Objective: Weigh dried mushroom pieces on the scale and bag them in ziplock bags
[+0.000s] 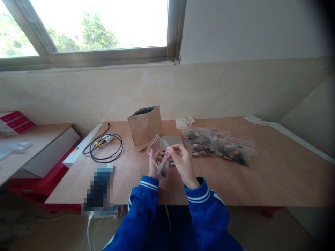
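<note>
A small clear zip bag [157, 145] with a red strip along its mouth is held up in front of me, its mouth spread wide. Brown, chip-like pieces lie inside, too small to name. My left hand [153, 170] supports the bag from behind and below, partly seen through the plastic. With thumb and forefinger, my right hand [184, 165] pinches the right edge of the mouth. Just behind the bag is a flat grey-beige device [171, 139], mostly covered by my hands. A brown paper bag [145, 128] stands upright with its top open, behind and left of my hands.
Several filled zip bags [222, 148] lie on the wooden table [277, 174] to the right. A coiled black cable [120, 150] and a blurred-out dark object [98, 188] are at the left. Crumpled white tissue [187, 121] sits by the wall.
</note>
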`<act>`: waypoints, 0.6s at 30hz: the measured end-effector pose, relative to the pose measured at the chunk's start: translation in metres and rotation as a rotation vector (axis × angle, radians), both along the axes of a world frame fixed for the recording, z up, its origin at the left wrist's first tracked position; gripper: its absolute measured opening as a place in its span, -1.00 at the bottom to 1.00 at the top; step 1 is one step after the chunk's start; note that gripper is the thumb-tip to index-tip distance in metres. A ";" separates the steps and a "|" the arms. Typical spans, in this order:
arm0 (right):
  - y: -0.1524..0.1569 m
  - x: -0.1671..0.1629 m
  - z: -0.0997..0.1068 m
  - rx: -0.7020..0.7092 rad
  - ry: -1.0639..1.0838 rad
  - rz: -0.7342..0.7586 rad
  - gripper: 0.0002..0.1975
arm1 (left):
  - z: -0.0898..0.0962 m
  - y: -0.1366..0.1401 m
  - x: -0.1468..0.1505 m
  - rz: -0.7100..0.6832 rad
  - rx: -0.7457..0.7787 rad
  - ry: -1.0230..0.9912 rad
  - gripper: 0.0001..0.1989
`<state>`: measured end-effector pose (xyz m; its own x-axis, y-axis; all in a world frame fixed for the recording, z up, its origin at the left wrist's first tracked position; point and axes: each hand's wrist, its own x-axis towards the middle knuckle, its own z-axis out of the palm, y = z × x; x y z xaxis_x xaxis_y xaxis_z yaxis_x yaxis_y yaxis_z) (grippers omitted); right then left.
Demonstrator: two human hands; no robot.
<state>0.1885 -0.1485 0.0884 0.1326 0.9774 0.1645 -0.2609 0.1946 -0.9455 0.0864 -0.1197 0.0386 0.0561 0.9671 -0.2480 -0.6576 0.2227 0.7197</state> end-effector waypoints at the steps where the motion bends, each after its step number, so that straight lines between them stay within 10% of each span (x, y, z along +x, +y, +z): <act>1: 0.003 0.001 -0.002 0.004 -0.044 -0.011 -0.66 | 0.001 0.005 0.001 -0.010 -0.039 -0.037 -0.53; 13: 0.022 -0.002 0.017 0.253 -0.548 -0.408 -0.81 | -0.021 0.038 -0.001 0.049 -0.005 -0.202 -0.62; 18: 0.024 -0.014 0.019 0.326 -0.874 0.017 -0.77 | -0.031 0.041 -0.003 0.218 0.030 -0.082 -0.70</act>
